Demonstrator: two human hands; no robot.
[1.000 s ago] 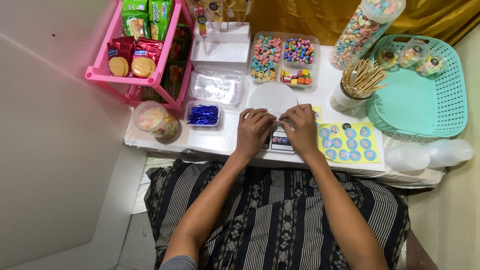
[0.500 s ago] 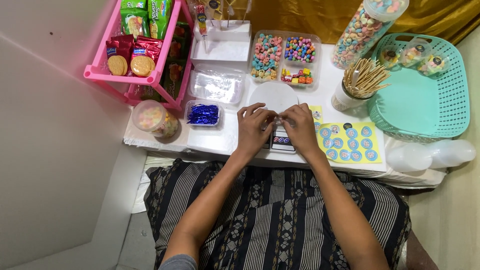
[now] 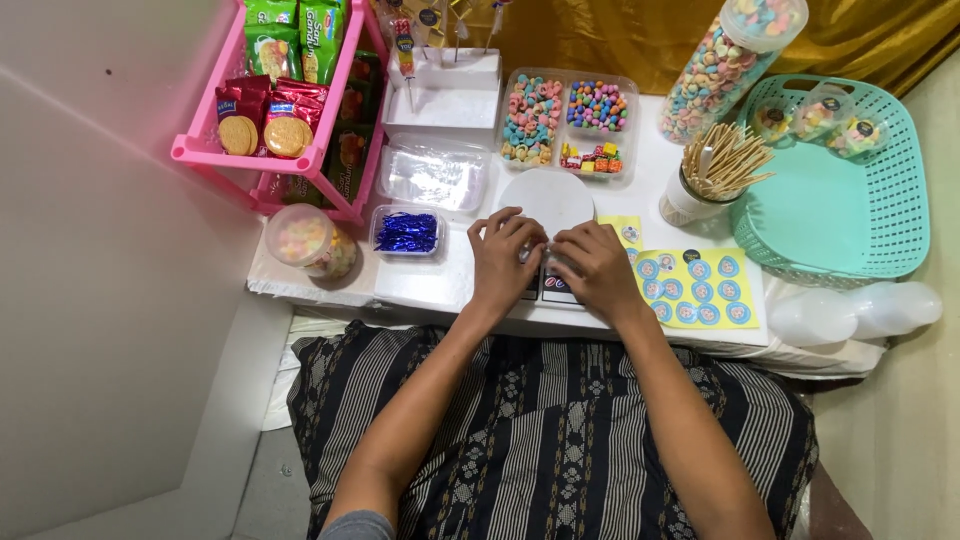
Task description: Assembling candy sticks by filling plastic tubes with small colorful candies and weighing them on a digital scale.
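Hands: two, left hand (image 3: 507,255) and right hand (image 3: 598,268), fingers curled together on one small clear object (image 3: 545,262), its axis hidden. At 12 o'clock lies one white round lid (image 3: 546,197); at 3 o'clock, one yellow sticker sheet (image 3: 700,290).

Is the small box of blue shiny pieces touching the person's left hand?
Apart. In the head view, bare white table shows between the box of blue pieces and the left hand.

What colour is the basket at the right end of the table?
The basket is mint green, a perforated plastic one; the head view, the only one, shows it clearly.
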